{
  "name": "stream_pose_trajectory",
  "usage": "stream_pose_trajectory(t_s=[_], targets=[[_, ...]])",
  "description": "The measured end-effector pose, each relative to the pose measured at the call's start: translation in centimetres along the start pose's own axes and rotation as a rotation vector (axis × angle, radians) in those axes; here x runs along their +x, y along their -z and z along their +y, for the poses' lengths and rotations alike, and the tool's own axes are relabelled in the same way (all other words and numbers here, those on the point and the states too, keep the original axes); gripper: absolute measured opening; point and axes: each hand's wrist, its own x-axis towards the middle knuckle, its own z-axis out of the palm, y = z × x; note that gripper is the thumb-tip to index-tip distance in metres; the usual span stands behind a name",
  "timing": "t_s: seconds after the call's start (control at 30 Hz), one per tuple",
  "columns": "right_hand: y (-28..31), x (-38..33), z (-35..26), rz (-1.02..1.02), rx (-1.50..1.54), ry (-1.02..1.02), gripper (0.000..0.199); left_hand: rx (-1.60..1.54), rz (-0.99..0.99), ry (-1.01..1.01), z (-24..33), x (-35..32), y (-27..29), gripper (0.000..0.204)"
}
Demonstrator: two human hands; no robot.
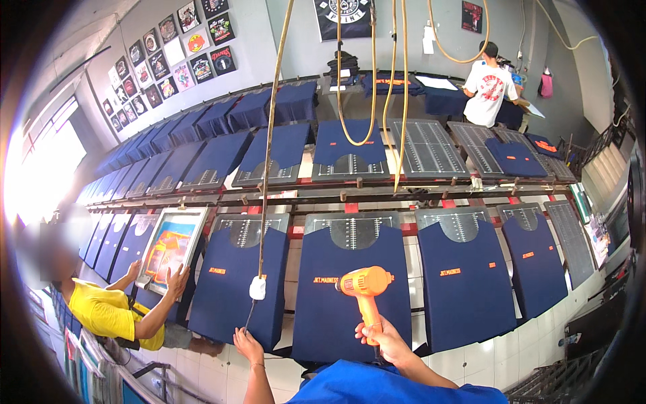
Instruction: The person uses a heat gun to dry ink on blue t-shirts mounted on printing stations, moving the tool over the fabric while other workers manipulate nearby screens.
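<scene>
Holding 1 orange heat gun (365,283) over a navy shirt (326,320) in a grey-walled workshop.

Arranged in long rows across the room, with a surface of dark boards (572,232) above a white tiled floor (484,353); more than 15 prints (159,65) on the wall (254,50), at least 3 yellowish cable loops (374,67) hanging from above. Counted in the near row, right of 1 framed screen (171,242): 4 shirt-covered boards, then 1 bare. Of 2 hands, right hand (388,341) curled around the gun's handle, nozzle pointing left; left hand (249,346) at the lower end of 1 black cord (252,315), below 1 white wrapped bundle (258,288), pinching or merely touching: cannot tell. Also present: 2 other people, 1 in yellow (101,306) gripping the screen, 1 in white (490,91) at the back.
</scene>
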Motion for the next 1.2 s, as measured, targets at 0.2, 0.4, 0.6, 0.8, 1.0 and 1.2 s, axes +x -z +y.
stream_pose_trajectory(t_s=[0.2, 0.4, 0.6, 0.8, 1.0, 1.2], targets=[[0.1, -2.2, -1.1, -0.26, -0.064, -0.058, 0.057, -0.049, 0.001, -0.055, -3.8, 0.1, 3.9, 0.03], [1.2, -1.9, -0.7, -0.421, -0.111, -0.13, 0.062, -0.089, 0.076, -0.011, -5.7, -0.2, 7.6, 0.028], [-0.1, -1.4, 0.6, -0.448, -0.158, -0.105, 0.056, 0.098, 0.081, -0.074, -6.8, 3.1, 11.5, 0.025], [-3.9, 0.3, 2.7, -0.417, -0.178, -0.101, 0.052, 0.264, 0.162, -0.165, -11.6, 11.3, 14.1, 0.029], [-10.6, 4.5, 6.7, -0.358, -0.139, -0.136, 0.052, 0.311, 0.265, -0.185, -17.2, 23.7, 14.9, 0.03], [-20.9, 12.2, 14.2, -0.172, -0.105, -0.078, 0.046, 0.249, 0.318, -0.258, -21.4, 38.3, 14.1, 0.031]])
